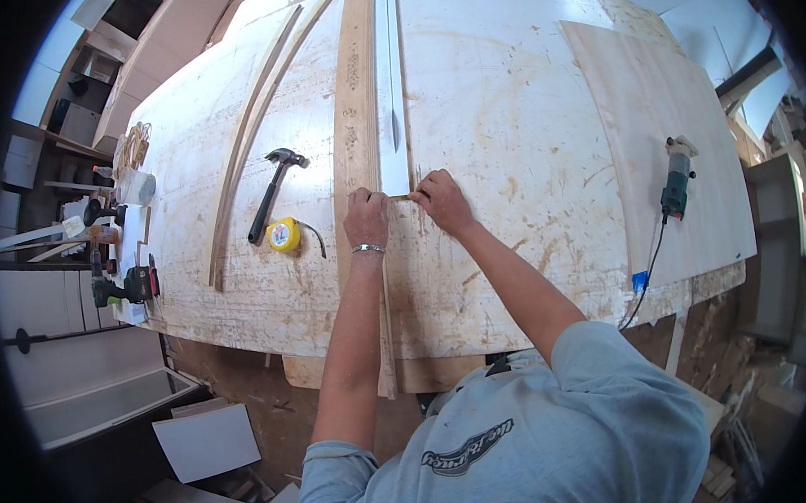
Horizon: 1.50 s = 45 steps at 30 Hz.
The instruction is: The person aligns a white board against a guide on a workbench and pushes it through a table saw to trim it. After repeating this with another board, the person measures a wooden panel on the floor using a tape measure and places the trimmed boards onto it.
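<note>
My left hand [366, 217], a bracelet at its wrist, is closed over the long wooden board [353, 92], its fingertips at the near end of a white strip [392, 162]. My right hand [441, 203] is closed at that same end, pinching a thin piece [401, 198] too small to make out clearly. The white strip runs away from me along the board's right side. Left of my hands lie a hammer [275, 194] with a black handle and a yellow tape measure [284, 235].
Two thin wooden strips [242, 178] lie at the table's left. A power drill [135, 284] and other tools crowd the left edge. A plywood sheet [639, 88] with a corded trimmer [675, 186] lies at the right of the worktable [496, 113]. Boards [204, 440] sit below at left.
</note>
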Each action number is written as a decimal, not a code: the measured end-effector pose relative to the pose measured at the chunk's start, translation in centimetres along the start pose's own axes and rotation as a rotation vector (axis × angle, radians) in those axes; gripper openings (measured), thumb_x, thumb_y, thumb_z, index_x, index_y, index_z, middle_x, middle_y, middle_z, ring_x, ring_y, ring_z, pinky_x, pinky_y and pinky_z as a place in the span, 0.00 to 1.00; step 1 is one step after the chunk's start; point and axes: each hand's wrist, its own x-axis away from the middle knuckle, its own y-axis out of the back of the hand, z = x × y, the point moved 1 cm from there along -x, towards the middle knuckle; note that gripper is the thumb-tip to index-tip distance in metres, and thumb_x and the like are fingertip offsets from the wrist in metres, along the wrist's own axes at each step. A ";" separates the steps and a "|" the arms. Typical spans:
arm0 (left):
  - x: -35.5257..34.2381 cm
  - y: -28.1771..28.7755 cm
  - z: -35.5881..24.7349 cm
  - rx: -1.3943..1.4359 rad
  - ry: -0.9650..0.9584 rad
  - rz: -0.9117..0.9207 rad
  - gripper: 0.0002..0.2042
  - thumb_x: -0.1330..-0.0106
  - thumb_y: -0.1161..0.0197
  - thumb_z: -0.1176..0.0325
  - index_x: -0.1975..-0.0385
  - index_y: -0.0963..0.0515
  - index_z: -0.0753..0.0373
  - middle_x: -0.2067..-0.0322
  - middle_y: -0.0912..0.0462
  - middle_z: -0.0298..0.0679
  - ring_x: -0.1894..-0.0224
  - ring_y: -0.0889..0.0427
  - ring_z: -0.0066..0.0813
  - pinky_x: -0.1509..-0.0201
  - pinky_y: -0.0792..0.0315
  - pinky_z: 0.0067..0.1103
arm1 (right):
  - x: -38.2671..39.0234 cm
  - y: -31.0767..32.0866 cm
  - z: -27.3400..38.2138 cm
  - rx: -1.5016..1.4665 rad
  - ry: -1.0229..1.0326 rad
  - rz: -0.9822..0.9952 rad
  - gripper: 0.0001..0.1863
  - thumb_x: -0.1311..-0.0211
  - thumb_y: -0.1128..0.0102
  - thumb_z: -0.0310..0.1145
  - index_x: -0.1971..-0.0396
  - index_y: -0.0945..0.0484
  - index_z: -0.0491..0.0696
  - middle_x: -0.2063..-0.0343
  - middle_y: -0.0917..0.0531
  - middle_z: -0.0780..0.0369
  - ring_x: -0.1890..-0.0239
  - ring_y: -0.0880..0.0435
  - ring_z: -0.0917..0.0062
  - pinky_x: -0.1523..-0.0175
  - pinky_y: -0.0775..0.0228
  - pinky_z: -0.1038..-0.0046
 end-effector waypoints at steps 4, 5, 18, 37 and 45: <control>-0.4 0.1 0.0 -0.006 0.007 0.039 0.03 0.36 0.33 0.66 0.69 0.17 0.56 0.65 0.23 0.37 0.56 0.21 0.37 0.60 0.21 0.34 | -0.2 -0.4 0.1 0.019 -0.042 -0.039 0.13 0.44 0.26 0.34 0.74 0.21 0.42 0.70 0.22 0.58 0.61 0.24 0.62 0.54 0.29 0.63; -0.6 0.1 0.0 0.000 0.010 0.032 0.03 0.37 0.33 0.66 0.70 0.17 0.56 0.66 0.23 0.36 0.56 0.21 0.37 0.60 0.21 0.33 | -0.5 -0.3 0.1 0.025 -0.037 -0.054 0.13 0.44 0.26 0.34 0.75 0.21 0.42 0.70 0.22 0.58 0.61 0.25 0.62 0.54 0.29 0.62; -19.0 6.7 8.6 0.334 -0.103 -0.064 0.13 0.29 0.39 0.59 0.56 0.15 0.61 0.64 0.13 0.44 0.61 0.14 0.40 0.53 0.23 0.32 | -1.5 -0.4 -0.9 0.045 -0.175 -0.030 0.16 0.44 0.27 0.40 0.75 0.22 0.43 0.69 0.23 0.58 0.59 0.26 0.63 0.51 0.30 0.63; -36.6 -7.9 5.4 -0.284 -0.507 0.547 0.26 0.19 0.68 0.53 0.40 0.26 0.63 0.44 0.19 0.50 0.39 0.24 0.46 0.31 0.34 0.40 | -2.4 -0.6 -0.1 0.023 -0.224 0.003 0.14 0.43 0.28 0.39 0.74 0.19 0.44 0.68 0.21 0.61 0.60 0.24 0.66 0.52 0.28 0.66; -36.9 -7.2 6.1 -0.027 -0.540 0.513 0.23 0.20 0.62 0.55 0.35 0.30 0.59 0.47 0.19 0.55 0.40 0.24 0.53 0.33 0.32 0.40 | -2.7 -0.6 0.1 0.050 -0.235 -0.027 0.15 0.45 0.25 0.39 0.76 0.19 0.44 0.70 0.20 0.63 0.62 0.23 0.69 0.55 0.27 0.68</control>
